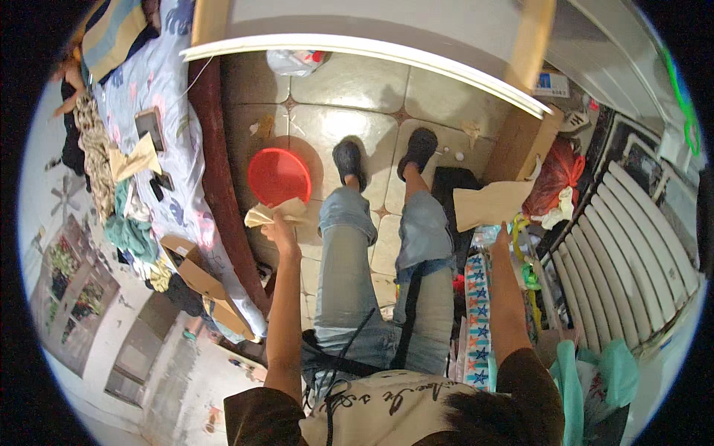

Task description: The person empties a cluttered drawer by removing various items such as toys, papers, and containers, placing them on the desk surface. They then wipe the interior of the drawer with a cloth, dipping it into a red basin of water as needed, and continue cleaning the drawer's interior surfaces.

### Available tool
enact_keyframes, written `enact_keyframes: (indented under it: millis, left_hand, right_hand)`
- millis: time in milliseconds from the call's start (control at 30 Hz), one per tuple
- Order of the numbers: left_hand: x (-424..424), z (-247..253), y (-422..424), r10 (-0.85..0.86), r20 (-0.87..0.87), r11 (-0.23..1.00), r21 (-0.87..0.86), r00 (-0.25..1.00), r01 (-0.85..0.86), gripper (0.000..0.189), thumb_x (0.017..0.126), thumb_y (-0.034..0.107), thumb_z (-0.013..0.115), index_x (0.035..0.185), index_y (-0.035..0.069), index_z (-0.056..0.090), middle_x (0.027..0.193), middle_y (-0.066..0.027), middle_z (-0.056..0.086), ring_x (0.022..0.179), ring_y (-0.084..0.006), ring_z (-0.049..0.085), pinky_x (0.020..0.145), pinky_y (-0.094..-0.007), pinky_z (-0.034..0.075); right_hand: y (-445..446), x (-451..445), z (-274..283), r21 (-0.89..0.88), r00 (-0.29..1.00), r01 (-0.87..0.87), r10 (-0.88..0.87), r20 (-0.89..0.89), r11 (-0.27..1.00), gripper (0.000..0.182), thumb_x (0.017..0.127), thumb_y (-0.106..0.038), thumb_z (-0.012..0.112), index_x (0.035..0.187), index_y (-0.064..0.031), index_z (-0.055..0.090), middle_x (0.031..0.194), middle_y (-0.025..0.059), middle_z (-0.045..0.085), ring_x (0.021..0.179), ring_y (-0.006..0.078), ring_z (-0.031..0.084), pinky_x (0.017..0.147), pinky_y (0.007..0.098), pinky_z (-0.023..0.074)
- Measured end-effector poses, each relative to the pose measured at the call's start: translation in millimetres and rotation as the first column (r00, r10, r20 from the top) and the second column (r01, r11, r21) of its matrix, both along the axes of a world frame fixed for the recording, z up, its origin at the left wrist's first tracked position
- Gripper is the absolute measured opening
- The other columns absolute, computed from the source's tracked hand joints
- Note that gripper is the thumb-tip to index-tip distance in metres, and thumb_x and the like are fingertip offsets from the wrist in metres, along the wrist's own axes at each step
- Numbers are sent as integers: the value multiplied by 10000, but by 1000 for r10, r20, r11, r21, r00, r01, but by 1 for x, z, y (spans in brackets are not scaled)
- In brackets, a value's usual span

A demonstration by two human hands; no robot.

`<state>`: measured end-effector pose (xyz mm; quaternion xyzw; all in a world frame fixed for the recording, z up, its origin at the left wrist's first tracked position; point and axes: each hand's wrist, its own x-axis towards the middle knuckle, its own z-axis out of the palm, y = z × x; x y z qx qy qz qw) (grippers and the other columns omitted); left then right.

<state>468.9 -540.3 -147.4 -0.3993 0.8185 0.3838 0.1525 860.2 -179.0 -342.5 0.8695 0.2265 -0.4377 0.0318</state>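
My left hand [283, 237] grips a folded wad of tan paper [276, 213] that looks layered at one end. Just beyond it, on the tiled floor, a red plastic basin [279, 174] stands partly hidden by the paper. Out to the right, my right hand [501, 235] holds a wide sheet of tan paper [491, 203] by its near edge. Under and beside that sheet lie a red plastic bag [552, 175] and a cluttered heap of small items.
A bed [184, 206] with a floral sheet lies left, bearing an open cardboard box [206, 281], another tan paper piece [136, 159] and clothes. A white-edged tabletop [368, 47] spans ahead. A tall cardboard box [519, 148] stands right, near a slatted white panel [625, 256]. My shoes rest on tiles [368, 106].
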Motion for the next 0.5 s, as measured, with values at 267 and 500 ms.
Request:
enact_keyframes:
  millis: [267,500]
  left_hand:
    - [26,-147,-241,-357,578,875,-68,734,479,407,720,215,634,1031,-20,519,892,-150,594,850,-253,571,748,-348,440]
    - [-16,-257,-346,179,335,873,-487,925,7,625,685,130,657,1187,12,303,1106,-197,495,960,-294,544,808,-380,458]
  right_hand:
    - [-70,-87,58,168,897,-378,405,-178,911,588,792,-302,539,1289,-146,267,1245,86,365,1084,235,373,894,405,281]
    - [-142,-181,92,361,321,-863,936,-144,352,403,871,-268,473,1211,-72,382,1173,123,407,1082,226,402,896,344,346]
